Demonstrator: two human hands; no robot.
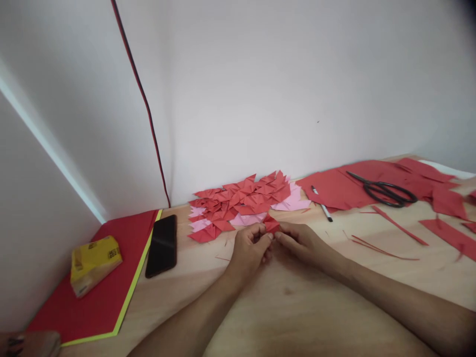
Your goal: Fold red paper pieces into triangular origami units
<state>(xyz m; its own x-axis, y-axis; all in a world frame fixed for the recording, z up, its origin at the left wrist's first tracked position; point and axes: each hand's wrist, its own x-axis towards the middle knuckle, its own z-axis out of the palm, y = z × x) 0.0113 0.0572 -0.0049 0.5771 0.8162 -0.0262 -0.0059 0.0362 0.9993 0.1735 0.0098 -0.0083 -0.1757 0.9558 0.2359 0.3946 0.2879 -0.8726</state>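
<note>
I see a pale wall (267,89) at twelve o'clock, another wall (40,198) at nine, a red-and-black cable (143,94) hanging around ten, and light wooden tabletop (286,317) at six.

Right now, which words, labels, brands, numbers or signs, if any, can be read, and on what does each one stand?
None can be read.
Yellow packet: dark printing, too small and blurred to read.
Brownish thing, lower left edge: dark marks, too blurred to tell whether they are letters.
Red paper being held: no writing visible.
</note>
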